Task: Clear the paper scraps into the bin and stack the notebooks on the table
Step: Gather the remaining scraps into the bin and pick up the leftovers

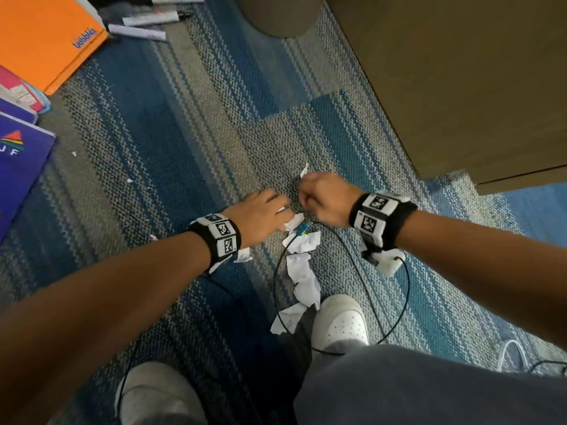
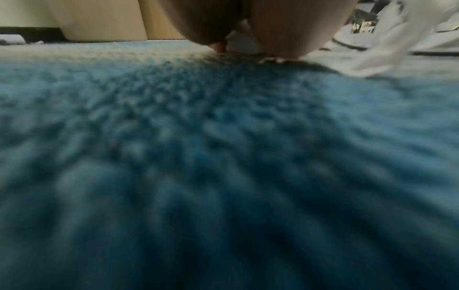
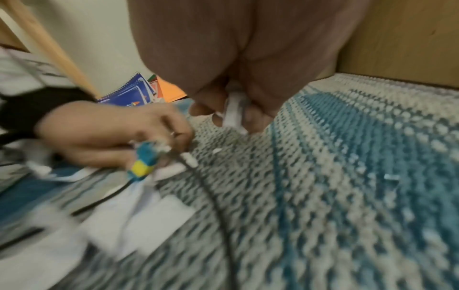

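Note:
Both hands are down on the blue-grey carpet at a trail of crumpled white paper scraps. My right hand is a fist pinching a white scrap; the right wrist view shows that scrap between the fingertips. My left hand curls its fingers on small scraps at the top of the trail, beside a blue and yellow tag on a black cable. An orange notebook, a pink one and a purple one lie on the floor at far left.
A wooden cabinet stands at the right, a grey round base at the top. A black cable loops around the scraps. My white shoes are just below the trail. Markers lie by the orange notebook.

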The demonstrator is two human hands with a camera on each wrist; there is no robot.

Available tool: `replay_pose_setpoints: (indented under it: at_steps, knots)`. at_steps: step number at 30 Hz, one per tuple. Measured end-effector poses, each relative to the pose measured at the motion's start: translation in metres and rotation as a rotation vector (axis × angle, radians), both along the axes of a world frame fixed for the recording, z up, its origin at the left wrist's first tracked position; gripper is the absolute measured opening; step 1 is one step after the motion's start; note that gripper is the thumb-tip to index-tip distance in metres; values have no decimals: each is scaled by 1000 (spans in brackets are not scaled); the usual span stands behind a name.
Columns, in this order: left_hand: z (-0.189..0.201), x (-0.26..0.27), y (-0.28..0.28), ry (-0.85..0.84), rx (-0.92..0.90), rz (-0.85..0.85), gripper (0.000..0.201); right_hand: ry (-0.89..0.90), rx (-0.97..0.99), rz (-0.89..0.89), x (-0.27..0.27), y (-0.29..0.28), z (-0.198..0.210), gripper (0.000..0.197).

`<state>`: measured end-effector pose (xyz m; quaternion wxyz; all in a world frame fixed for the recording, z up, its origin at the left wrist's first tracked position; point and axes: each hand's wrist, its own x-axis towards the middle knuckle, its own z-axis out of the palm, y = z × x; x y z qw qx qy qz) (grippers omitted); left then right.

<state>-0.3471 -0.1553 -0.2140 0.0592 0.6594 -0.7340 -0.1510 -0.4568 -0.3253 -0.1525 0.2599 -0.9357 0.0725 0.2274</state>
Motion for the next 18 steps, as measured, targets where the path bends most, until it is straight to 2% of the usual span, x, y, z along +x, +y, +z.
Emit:
replay_pose_setpoints:
  at_steps: [1, 2, 4, 5, 6, 9, 12, 14, 16, 18]
  knots:
    - [4, 3, -4, 23, 38, -9, 20, 24, 3, -13, -7, 8, -2, 5]
    - [9, 5, -8, 50, 95, -7, 17, 42, -5, -32, -15, 15, -5, 11]
    - [19, 8, -14, 75, 205, 22, 26, 68, -44, -39, -29, 25, -13, 45]
    - [20, 11, -15, 106, 236, 66, 31, 92, -72, -25, -35, 26, -19, 53]
    - [22, 13, -14, 130, 256, 112, 34, 122, -95, 3, -38, 24, -23, 52]
    - [21, 14, -6, 148, 186, 130, 45, 123, -51, 115, -44, 8, -25, 28]
    - [15, 11, 5, 157, 185, 137, 47, 121, 48, 128, -47, -16, -16, 25]
    - [11, 11, 11, 191, 159, 126, 47, 217, 41, 92, -46, -35, -8, 26]
    - [6, 15, 16, 233, 99, 97, 47, 322, -88, 139, -44, -57, 0, 27]
    - [3, 20, 20, 293, 101, 114, 44, 414, -313, 235, -42, -77, 4, 30]
